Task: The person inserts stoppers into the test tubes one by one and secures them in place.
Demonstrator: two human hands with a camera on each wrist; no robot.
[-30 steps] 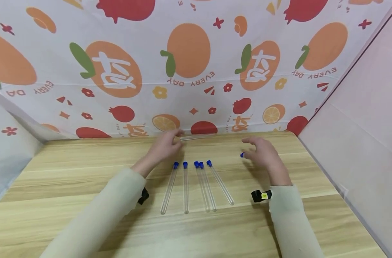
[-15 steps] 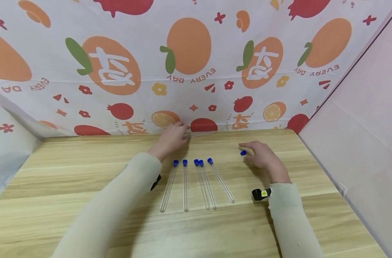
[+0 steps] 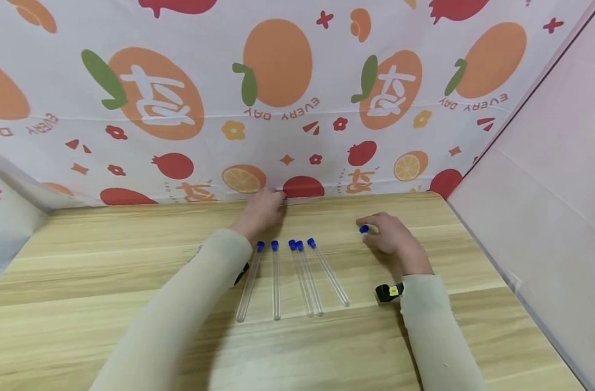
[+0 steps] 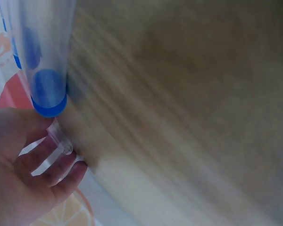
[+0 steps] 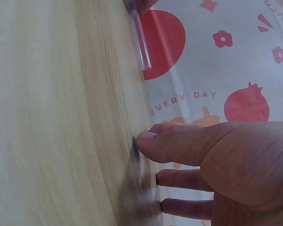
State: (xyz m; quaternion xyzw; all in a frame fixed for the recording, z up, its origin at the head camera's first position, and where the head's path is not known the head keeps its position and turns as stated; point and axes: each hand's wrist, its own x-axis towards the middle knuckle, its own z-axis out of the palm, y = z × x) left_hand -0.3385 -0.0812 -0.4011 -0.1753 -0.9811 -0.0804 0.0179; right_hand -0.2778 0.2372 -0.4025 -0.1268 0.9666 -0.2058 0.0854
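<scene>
At the table's back edge my left hand [image 3: 265, 208] grips one end of a clear, uncapped test tube [image 3: 304, 200], which points right along the cloth. In the left wrist view the tube's rounded end [image 4: 66, 148] shows between the thumb and the fingers. My right hand [image 3: 391, 234], to the right, pinches a small blue cap [image 3: 363, 229] between thumb and forefinger, low over the wood. The thumb [image 5: 167, 145] hides most of that cap in the right wrist view. Nearer me lie several capped test tubes [image 3: 276, 282], their blue caps facing away.
A wood-grain table [image 3: 287, 353] carries everything. Behind it hangs a fruit-print cloth [image 3: 273, 141], right at the back edge. A pale wall [image 3: 551, 179] stands along the right side. Black wrist cameras, one [image 3: 386, 293] by the right cuff, sit near the tubes.
My left hand has moved forward and right and closed its fingers on the uncapped tube's end. My right hand stays near its place with the cap. The head view has shifted slightly.
</scene>
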